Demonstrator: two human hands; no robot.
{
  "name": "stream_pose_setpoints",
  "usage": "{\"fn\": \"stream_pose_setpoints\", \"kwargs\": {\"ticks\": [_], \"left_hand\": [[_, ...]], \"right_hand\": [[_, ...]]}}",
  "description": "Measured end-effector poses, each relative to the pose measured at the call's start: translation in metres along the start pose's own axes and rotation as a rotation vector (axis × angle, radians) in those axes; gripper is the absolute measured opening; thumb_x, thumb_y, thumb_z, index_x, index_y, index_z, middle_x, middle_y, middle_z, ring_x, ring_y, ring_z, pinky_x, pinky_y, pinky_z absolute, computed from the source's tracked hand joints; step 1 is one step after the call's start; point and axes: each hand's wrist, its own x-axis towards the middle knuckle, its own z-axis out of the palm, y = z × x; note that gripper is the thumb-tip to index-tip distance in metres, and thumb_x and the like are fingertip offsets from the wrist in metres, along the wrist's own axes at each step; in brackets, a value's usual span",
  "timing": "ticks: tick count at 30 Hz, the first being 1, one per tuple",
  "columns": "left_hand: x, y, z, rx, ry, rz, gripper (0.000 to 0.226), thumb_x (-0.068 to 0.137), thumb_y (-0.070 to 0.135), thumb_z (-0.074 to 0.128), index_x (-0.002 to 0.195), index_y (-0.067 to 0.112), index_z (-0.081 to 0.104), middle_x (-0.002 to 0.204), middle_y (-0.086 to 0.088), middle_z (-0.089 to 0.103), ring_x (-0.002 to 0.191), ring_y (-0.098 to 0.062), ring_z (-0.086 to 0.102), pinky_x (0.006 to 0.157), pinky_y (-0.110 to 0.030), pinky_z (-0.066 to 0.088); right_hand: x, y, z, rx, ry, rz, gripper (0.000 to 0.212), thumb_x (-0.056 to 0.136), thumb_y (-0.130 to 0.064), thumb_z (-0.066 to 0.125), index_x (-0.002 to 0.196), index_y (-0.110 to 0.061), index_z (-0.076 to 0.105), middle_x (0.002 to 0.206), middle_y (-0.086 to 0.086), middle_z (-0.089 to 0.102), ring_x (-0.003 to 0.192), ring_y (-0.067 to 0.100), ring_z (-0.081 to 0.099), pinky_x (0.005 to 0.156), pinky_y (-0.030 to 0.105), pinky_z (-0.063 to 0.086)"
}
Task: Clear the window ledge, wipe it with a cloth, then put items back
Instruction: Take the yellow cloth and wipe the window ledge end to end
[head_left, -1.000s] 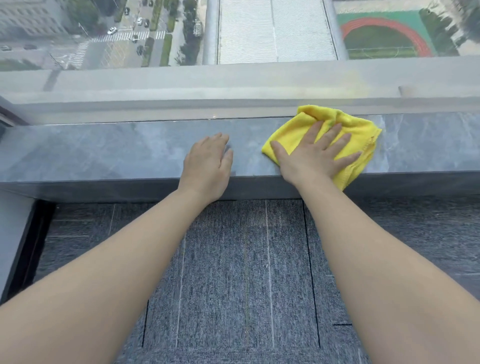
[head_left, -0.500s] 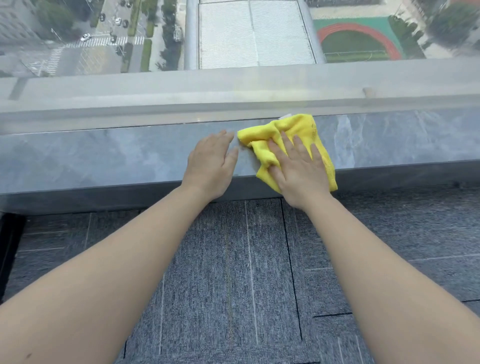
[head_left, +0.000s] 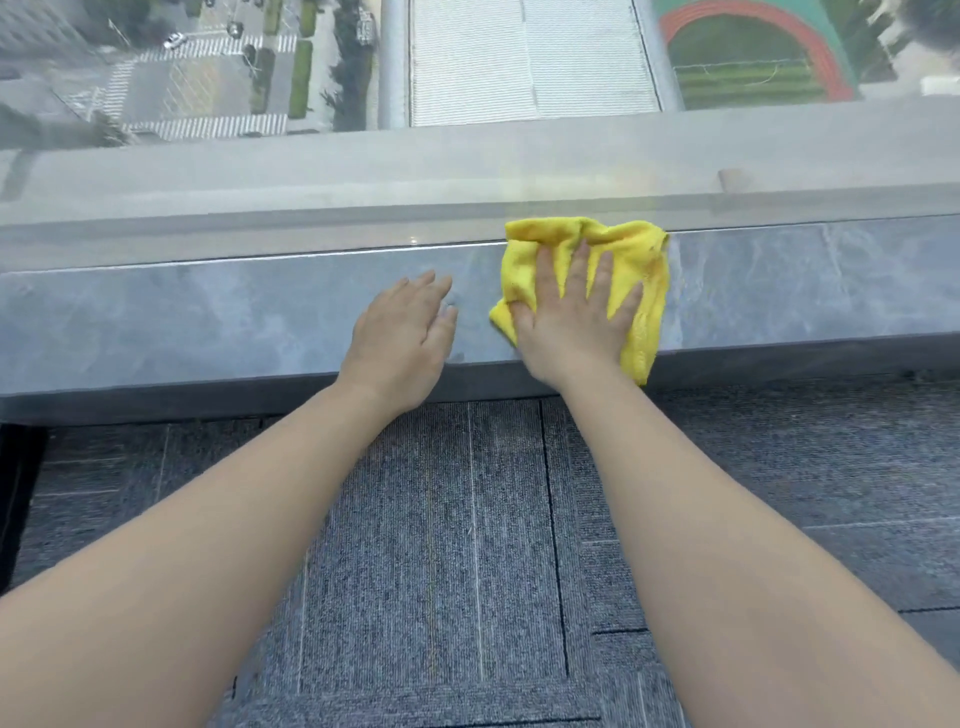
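Observation:
The grey marble window ledge (head_left: 208, 322) runs across the view below the glass. A yellow cloth (head_left: 647, 260) lies crumpled on it, right of centre, reaching from the window frame to the ledge's front edge. My right hand (head_left: 571, 317) presses flat on the cloth with fingers spread. My left hand (head_left: 405, 338) rests palm down on the bare ledge just left of the cloth, fingers together, holding nothing. No other items are on the visible ledge.
The window glass (head_left: 519, 62) rises right behind the ledge, with streets and a sports field far below. Grey carpet tiles (head_left: 441, 519) cover the floor under my arms. A dark gap (head_left: 15, 493) shows at the far left.
My right hand swept the cloth left toward my left hand, then back a little to the right and up against the window frame. My left hand stayed planted on the ledge.

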Motion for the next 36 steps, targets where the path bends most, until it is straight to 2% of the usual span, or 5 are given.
{"fn": "stream_pose_setpoints", "kwargs": {"ticks": [6, 14, 23, 32, 36], "left_hand": [[0.0, 0.018, -0.003, -0.036, -0.058, 0.014, 0.067, 0.077, 0.04, 0.02, 0.137, 0.014, 0.035, 0.152, -0.009, 0.029, 0.141, -0.024, 0.022, 0.116, -0.035, 0.013], [0.017, 0.032, 0.014, -0.052, -0.201, 0.14, 0.056, 0.088, 0.04, 0.023, 0.137, 0.016, 0.034, 0.152, -0.007, 0.03, 0.142, -0.024, 0.02, 0.117, -0.036, 0.012], [0.06, 0.058, 0.043, -0.081, -0.013, 0.162, 0.065, 0.08, 0.041, 0.02, 0.135, 0.012, 0.038, 0.15, -0.009, 0.033, 0.141, -0.025, 0.024, 0.117, -0.038, 0.016], [0.052, 0.104, 0.069, -0.064, 0.081, 0.097, 0.063, 0.079, 0.036, 0.024, 0.133, 0.007, 0.04, 0.147, -0.013, 0.037, 0.137, -0.028, 0.031, 0.114, -0.037, 0.02], [0.048, 0.133, 0.081, -0.062, 0.092, 0.097, 0.063, 0.08, 0.036, 0.023, 0.133, 0.009, 0.04, 0.147, -0.013, 0.037, 0.137, -0.028, 0.03, 0.113, -0.037, 0.02]], "right_hand": [[-0.027, 0.037, -0.007, -0.087, -0.101, -0.262, 0.057, 0.097, -0.042, 0.024, 0.148, -0.036, -0.001, 0.159, -0.006, -0.013, 0.148, 0.019, -0.013, 0.117, 0.045, -0.01], [-0.025, 0.094, -0.027, 0.025, -0.146, 0.254, 0.062, 0.097, -0.046, 0.02, 0.148, -0.027, -0.008, 0.159, 0.002, -0.018, 0.147, 0.024, -0.013, 0.117, 0.048, -0.005], [0.039, 0.086, -0.032, 0.159, 0.06, 0.497, 0.077, 0.092, -0.057, 0.02, 0.149, -0.011, -0.007, 0.158, 0.015, -0.016, 0.145, 0.036, -0.016, 0.111, 0.063, -0.009], [0.012, 0.139, -0.027, -0.14, 0.043, -0.285, 0.059, 0.097, -0.045, 0.019, 0.149, -0.028, -0.001, 0.161, 0.002, -0.008, 0.148, 0.019, -0.01, 0.117, 0.048, -0.009], [0.008, 0.188, -0.035, -0.167, 0.022, -0.381, 0.055, 0.098, -0.042, 0.02, 0.148, -0.032, 0.001, 0.16, -0.005, -0.009, 0.148, 0.013, -0.008, 0.117, 0.038, -0.012]]}}
